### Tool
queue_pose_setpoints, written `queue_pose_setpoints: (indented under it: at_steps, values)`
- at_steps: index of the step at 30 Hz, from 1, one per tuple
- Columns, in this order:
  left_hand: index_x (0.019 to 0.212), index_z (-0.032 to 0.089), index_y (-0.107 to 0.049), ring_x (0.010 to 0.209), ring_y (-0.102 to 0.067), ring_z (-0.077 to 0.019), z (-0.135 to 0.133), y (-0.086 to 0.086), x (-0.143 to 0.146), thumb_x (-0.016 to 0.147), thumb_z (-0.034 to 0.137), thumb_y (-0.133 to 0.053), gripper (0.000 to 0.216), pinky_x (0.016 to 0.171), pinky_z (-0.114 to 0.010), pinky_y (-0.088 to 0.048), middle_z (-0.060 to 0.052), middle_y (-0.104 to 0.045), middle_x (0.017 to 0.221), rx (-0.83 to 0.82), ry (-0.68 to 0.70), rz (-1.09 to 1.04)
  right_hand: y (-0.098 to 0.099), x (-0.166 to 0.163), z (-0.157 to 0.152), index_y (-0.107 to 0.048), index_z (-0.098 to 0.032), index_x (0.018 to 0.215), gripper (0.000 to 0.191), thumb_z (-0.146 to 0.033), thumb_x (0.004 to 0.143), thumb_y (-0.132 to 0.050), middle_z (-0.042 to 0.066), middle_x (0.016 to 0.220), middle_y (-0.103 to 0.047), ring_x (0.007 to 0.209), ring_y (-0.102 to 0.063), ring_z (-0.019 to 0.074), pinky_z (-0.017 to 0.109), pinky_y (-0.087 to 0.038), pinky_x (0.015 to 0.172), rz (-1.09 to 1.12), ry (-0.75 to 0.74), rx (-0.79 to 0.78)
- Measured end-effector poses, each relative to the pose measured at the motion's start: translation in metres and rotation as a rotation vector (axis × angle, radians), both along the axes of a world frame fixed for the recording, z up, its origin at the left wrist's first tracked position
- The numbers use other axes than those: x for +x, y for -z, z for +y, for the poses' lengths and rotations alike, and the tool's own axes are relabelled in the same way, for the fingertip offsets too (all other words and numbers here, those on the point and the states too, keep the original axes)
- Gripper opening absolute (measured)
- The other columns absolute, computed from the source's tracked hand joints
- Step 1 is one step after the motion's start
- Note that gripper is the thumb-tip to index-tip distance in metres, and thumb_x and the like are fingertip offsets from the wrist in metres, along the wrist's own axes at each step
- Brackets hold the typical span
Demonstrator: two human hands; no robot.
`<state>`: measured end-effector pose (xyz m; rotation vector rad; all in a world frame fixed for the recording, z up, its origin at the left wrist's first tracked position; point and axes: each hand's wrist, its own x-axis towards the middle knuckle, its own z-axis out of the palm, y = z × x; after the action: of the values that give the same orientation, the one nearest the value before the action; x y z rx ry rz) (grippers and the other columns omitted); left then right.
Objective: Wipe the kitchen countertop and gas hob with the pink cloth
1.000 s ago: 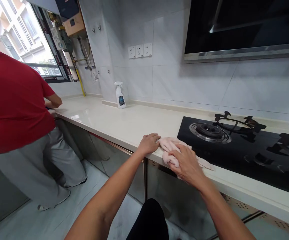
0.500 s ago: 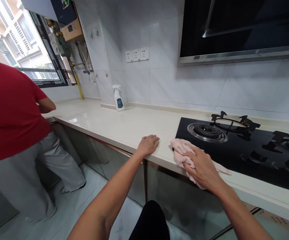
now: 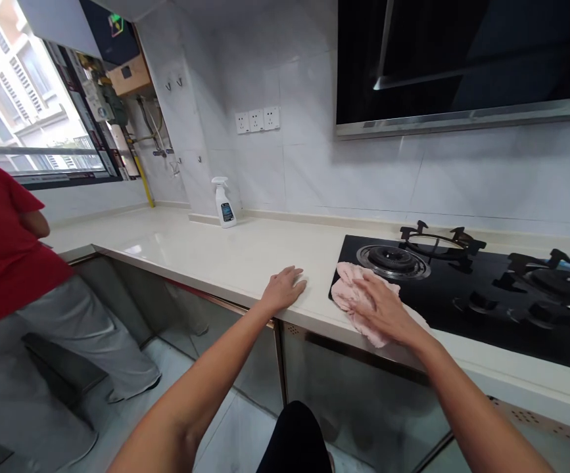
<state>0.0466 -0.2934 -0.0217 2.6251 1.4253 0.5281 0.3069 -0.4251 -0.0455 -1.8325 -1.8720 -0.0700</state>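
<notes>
My left hand (image 3: pixel 283 290) rests palm down on the cream countertop (image 3: pixel 200 253), close to its front edge, with fingers stretched out and nothing held. A pale pink cloth (image 3: pixel 350 277) lies under my right hand (image 3: pixel 384 310), which presses on it with fingers spread over the fabric. The cloth covers the near left corner of the black glass gas hob (image 3: pixel 442 302), and part of it lies on the counter's front edge. Just behind the cloth is the hob's left burner (image 3: pixel 392 261).
On the counter by the wall stands a white spray bottle (image 3: pixel 224 203). A pan support (image 3: pixel 442 243) sits upright toward the hob's back. Overhead hangs a black range hood (image 3: pixel 462 66). At far left is a person in a red shirt (image 3: pixel 8 243), near the window.
My right hand has slid the cloth up from the counter's front edge onto the hob corner, and the cloth lies flatter. My left hand stays on the counter. The view has shifted slightly right.
</notes>
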Motion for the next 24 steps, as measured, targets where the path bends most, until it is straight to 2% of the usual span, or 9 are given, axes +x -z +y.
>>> queue_pose_setpoints:
  at_steps: [1, 3, 7, 10, 14, 16, 18, 21, 24]
  values:
    - [0.151, 0.022, -0.052, 0.154, -0.04, -0.0337, -0.004, -0.002, 0.003, 0.105, 0.046, -0.042, 0.054, 0.125, -0.053, -0.038, -0.01, -0.045, 0.167, 0.006, -0.017, -0.016, 0.002, 0.01, -0.007, -0.057, -0.025, 0.148, 0.06, -0.06, 0.101, -0.041, 0.013, 0.166, -0.041, 0.153, -0.039, 0.029, 0.05, -0.038, 0.12, 0.027, -0.001, 0.036]
    - [0.154, 0.023, -0.049, 0.159, -0.028, -0.0361, -0.015, -0.007, 0.018, 0.104, 0.05, -0.043, 0.057, 0.13, -0.055, -0.032, -0.009, -0.034, 0.173, 0.021, -0.024, -0.044, 0.008, 0.033, -0.022, -0.06, -0.025, 0.142, 0.058, -0.059, 0.102, -0.036, 0.014, 0.161, -0.048, 0.15, -0.044, 0.0282, 0.052, -0.037, 0.121, 0.053, 0.034, 0.109]
    - [0.151, 0.033, -0.053, 0.162, -0.021, -0.0344, -0.048, -0.014, 0.078, 0.099, 0.065, -0.047, 0.061, 0.132, -0.055, -0.026, -0.003, -0.025, 0.177, 0.003, 0.179, -0.055, 0.026, 0.09, -0.049, -0.067, -0.027, 0.129, 0.055, -0.057, 0.102, -0.029, 0.011, 0.139, -0.067, 0.133, -0.059, 0.0304, 0.062, -0.033, 0.12, -0.069, 0.116, 0.122]
    - [0.15, 0.037, -0.054, 0.161, -0.018, -0.0403, -0.072, -0.012, 0.131, 0.093, 0.08, -0.044, 0.072, 0.127, -0.07, -0.026, -0.004, -0.027, 0.176, -0.067, 0.302, -0.001, 0.044, 0.129, -0.064, -0.07, -0.028, 0.128, 0.059, -0.058, 0.101, -0.026, 0.011, 0.14, -0.067, 0.133, -0.059, 0.0316, 0.059, -0.039, 0.116, -0.16, 0.174, 0.124]
    - [0.15, 0.036, -0.054, 0.16, -0.008, -0.0509, -0.086, -0.003, 0.171, 0.083, 0.089, -0.048, 0.086, 0.119, -0.083, -0.021, -0.009, -0.033, 0.172, -0.02, 0.273, 0.054, 0.068, 0.155, -0.075, -0.066, -0.029, 0.14, 0.067, -0.064, 0.099, -0.026, 0.011, 0.15, -0.061, 0.144, -0.049, 0.0364, 0.064, -0.037, 0.117, -0.197, 0.266, 0.094]
    - [0.147, 0.038, -0.058, 0.159, -0.012, -0.0502, -0.084, -0.001, 0.174, 0.085, 0.087, -0.048, 0.08, 0.118, -0.082, -0.024, -0.008, -0.037, 0.169, 0.005, 0.271, 0.058, 0.074, 0.156, -0.077, -0.063, -0.03, 0.144, 0.069, -0.065, 0.099, -0.025, 0.01, 0.153, -0.059, 0.147, -0.047, 0.0363, 0.066, -0.034, 0.119, -0.197, 0.284, 0.071]
    - [0.144, 0.041, -0.061, 0.158, -0.019, -0.0443, -0.08, -0.002, 0.166, 0.089, 0.082, -0.047, 0.069, 0.117, -0.076, -0.032, -0.004, -0.04, 0.168, 0.02, 0.275, 0.058, 0.076, 0.154, -0.078, -0.063, -0.031, 0.145, 0.07, -0.066, 0.099, -0.023, 0.009, 0.155, -0.058, 0.148, -0.045, 0.0354, 0.065, -0.033, 0.121, -0.192, 0.301, 0.054]
    - [0.139, 0.044, -0.064, 0.157, -0.027, -0.0351, -0.066, -0.006, 0.144, 0.095, 0.072, -0.048, 0.055, 0.115, -0.066, -0.041, 0.001, -0.04, 0.169, 0.051, 0.233, 0.049, 0.073, 0.149, -0.079, -0.06, -0.031, 0.148, 0.073, -0.069, 0.099, -0.021, 0.008, 0.158, -0.056, 0.151, -0.042, 0.0339, 0.062, -0.032, 0.124, -0.177, 0.315, 0.03]
    - [0.14, 0.043, -0.065, 0.153, -0.034, -0.0339, -0.041, -0.009, 0.114, 0.096, 0.063, -0.052, 0.049, 0.112, -0.063, -0.044, 0.001, -0.039, 0.171, 0.047, 0.115, 0.052, 0.07, 0.147, -0.081, -0.058, -0.032, 0.15, 0.075, -0.072, 0.099, -0.02, 0.007, 0.16, -0.053, 0.153, -0.04, 0.0333, 0.063, -0.03, 0.124, -0.172, 0.307, 0.02]
